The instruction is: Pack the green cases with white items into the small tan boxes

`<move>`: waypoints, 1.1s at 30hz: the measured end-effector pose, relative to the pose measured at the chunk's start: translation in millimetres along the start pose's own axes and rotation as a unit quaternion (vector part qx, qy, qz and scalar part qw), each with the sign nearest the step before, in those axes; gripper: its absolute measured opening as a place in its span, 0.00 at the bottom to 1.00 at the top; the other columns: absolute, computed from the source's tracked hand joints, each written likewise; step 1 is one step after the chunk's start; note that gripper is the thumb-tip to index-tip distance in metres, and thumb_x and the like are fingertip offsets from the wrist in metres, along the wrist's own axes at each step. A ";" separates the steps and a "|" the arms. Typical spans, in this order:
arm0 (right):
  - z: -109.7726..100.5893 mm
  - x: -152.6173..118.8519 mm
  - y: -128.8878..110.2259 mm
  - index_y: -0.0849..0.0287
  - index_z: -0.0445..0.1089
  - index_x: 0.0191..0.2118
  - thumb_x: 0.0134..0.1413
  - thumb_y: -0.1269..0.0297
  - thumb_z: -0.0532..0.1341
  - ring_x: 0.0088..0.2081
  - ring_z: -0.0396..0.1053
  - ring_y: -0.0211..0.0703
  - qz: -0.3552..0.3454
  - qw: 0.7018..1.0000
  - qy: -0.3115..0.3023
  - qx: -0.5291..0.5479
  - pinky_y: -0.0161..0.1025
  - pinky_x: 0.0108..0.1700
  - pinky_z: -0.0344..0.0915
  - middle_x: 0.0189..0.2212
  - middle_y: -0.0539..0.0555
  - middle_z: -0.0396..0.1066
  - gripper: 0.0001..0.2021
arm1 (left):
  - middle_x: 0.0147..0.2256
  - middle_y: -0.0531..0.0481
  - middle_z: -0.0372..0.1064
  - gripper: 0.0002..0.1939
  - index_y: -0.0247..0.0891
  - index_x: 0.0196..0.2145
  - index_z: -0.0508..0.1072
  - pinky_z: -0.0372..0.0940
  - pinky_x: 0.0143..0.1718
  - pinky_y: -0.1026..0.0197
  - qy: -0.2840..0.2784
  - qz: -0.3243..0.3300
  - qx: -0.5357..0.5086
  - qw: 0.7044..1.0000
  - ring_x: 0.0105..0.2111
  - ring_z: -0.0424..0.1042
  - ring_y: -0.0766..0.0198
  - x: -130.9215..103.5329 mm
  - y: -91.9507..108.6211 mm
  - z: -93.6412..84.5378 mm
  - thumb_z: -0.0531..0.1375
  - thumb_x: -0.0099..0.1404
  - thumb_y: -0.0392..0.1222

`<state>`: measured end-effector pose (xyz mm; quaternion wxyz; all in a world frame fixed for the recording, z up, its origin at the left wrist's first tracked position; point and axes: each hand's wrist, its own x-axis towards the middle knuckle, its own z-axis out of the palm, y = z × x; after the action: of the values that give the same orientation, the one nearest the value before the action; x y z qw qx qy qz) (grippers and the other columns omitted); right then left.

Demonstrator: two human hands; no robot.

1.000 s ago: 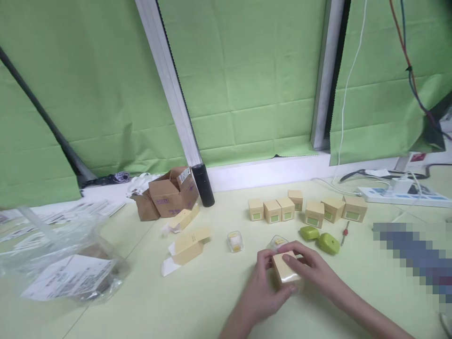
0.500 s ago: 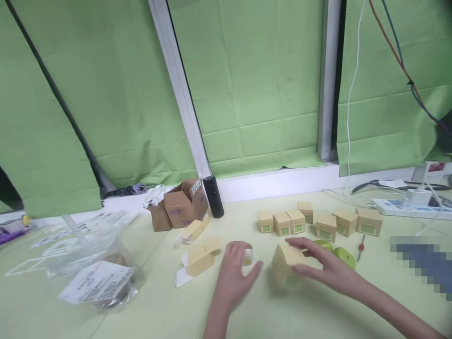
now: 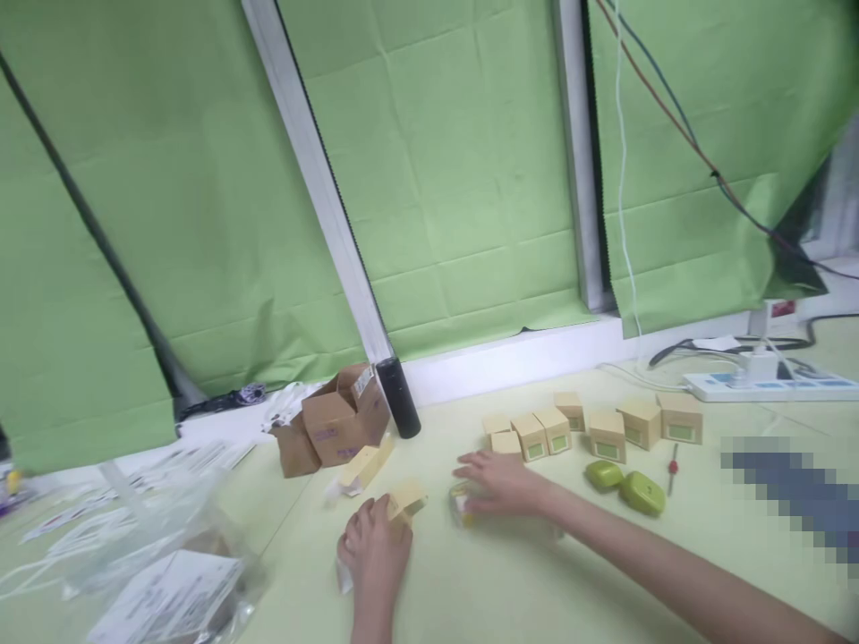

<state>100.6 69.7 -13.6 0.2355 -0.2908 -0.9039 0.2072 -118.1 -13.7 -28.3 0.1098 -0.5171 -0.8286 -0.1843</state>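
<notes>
My left hand (image 3: 377,547) is curled over an unfolded small tan carton (image 3: 406,497), with a white flap showing below its fingers. My right hand (image 3: 503,483) reaches across the table, fingers apart, beside and partly over a small clear container (image 3: 460,503); contact is unclear. Beyond it, several closed tan boxes with green labels (image 3: 608,436) stand in an uneven row. One tan box (image 3: 505,444) sits at the row's near left, just behind my right hand. Another tan carton with an open end (image 3: 364,469) lies farther back.
Two green cases (image 3: 642,493) and a red-and-metal tool (image 3: 673,467) lie right of my hand. A black bottle (image 3: 398,398) and brown cardboard box (image 3: 339,425) stand behind. A plastic bag with labels (image 3: 167,595) fills the left; a power strip (image 3: 771,386) is at right.
My right hand has let go of the tan box, now near the row, and moved left to the clear container. My left hand has moved left onto the unfolded carton. The view has shifted.
</notes>
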 end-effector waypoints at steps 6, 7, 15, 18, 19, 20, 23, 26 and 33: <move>25.3 -20.3 -15.4 0.56 0.68 0.45 0.42 0.61 0.64 0.41 0.65 0.52 0.069 0.985 0.003 0.155 0.47 0.44 0.61 0.39 0.56 0.68 0.20 | 0.54 0.44 0.60 0.21 0.41 0.48 0.66 0.47 0.53 0.43 0.075 0.098 -0.173 0.977 0.53 0.56 0.48 -6.4 31.9 3.7 0.50 0.56 0.36; 24.8 -31.1 -16.5 0.55 0.65 0.47 0.47 0.57 0.61 0.38 0.67 0.48 0.086 0.977 0.012 0.194 0.44 0.41 0.63 0.38 0.55 0.68 0.20 | 0.52 0.43 0.62 0.19 0.40 0.47 0.67 0.48 0.54 0.44 0.052 0.116 -0.231 0.965 0.53 0.56 0.49 -9.3 39.2 3.8 0.49 0.57 0.37; 3.4 -125.0 -4.8 0.62 0.68 0.41 0.52 0.43 0.52 0.28 0.70 0.32 0.221 0.655 0.055 0.720 0.26 0.33 0.64 0.31 0.54 0.71 0.25 | 0.43 0.47 0.70 0.14 0.44 0.41 0.71 0.55 0.52 0.47 -0.182 0.235 -0.398 0.868 0.46 0.66 0.54 -37.0 145.5 -8.8 0.53 0.59 0.45; -2.4 -135.7 8.9 0.61 0.71 0.36 0.34 0.44 0.65 0.26 0.69 0.31 0.217 0.522 0.050 0.824 0.24 0.31 0.64 0.28 0.53 0.72 0.27 | 0.46 0.45 0.70 0.18 0.43 0.44 0.72 0.61 0.47 0.48 -0.264 0.288 -0.395 0.831 0.47 0.67 0.49 -30.2 197.9 -4.9 0.59 0.54 0.42; -2.7 -135.9 11.6 0.61 0.72 0.33 0.29 0.44 0.67 0.24 0.68 0.30 0.216 0.511 0.056 0.830 0.24 0.29 0.64 0.26 0.52 0.72 0.27 | 0.46 0.45 0.70 0.20 0.43 0.44 0.72 0.63 0.45 0.49 -0.291 0.305 -0.389 0.819 0.46 0.68 0.48 -26.9 213.0 -1.1 0.61 0.51 0.41; -2.3 -135.1 13.1 0.60 0.72 0.31 0.27 0.43 0.67 0.21 0.66 0.30 0.219 0.512 0.065 0.828 0.24 0.25 0.62 0.24 0.50 0.71 0.27 | 0.46 0.45 0.70 0.24 0.42 0.45 0.71 0.63 0.44 0.50 -0.314 0.320 -0.381 0.809 0.45 0.68 0.47 -24.0 226.2 3.9 0.65 0.48 0.41; 0.1 -131.8 10.3 0.59 0.71 0.28 0.35 0.41 0.63 0.14 0.58 0.29 0.246 0.570 0.099 0.778 0.27 0.17 0.55 0.18 0.47 0.66 0.23 | 0.47 0.47 0.67 0.23 0.41 0.47 0.69 0.64 0.44 0.51 -0.365 0.353 -0.357 0.784 0.45 0.68 0.51 -21.2 251.3 22.0 0.64 0.52 0.44; -3.1 -132.8 1.4 0.58 0.68 0.31 0.42 0.45 0.61 0.19 0.63 0.34 0.246 0.689 0.156 0.664 0.30 0.22 0.59 0.19 0.47 0.66 0.19 | 0.45 0.47 0.67 0.14 0.37 0.44 0.69 0.65 0.43 0.51 -0.383 0.360 -0.351 0.775 0.42 0.68 0.57 -22.9 256.0 34.0 0.57 0.62 0.44; -24.0 -143.1 -19.8 0.56 0.59 0.28 0.36 0.65 0.62 0.30 0.64 0.46 0.223 0.962 0.143 0.071 0.40 0.33 0.60 0.27 0.51 0.66 0.11 | 0.48 0.41 0.64 0.24 0.38 0.49 0.66 0.61 0.45 0.51 -0.285 0.256 -0.492 0.782 0.44 0.66 0.53 -19.9 216.0 14.4 0.60 0.55 0.45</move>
<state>208.3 -28.5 -27.8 0.3305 -0.4941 -0.7561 0.2738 84.7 62.0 -7.3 -0.3577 -0.7229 -0.4561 -0.3762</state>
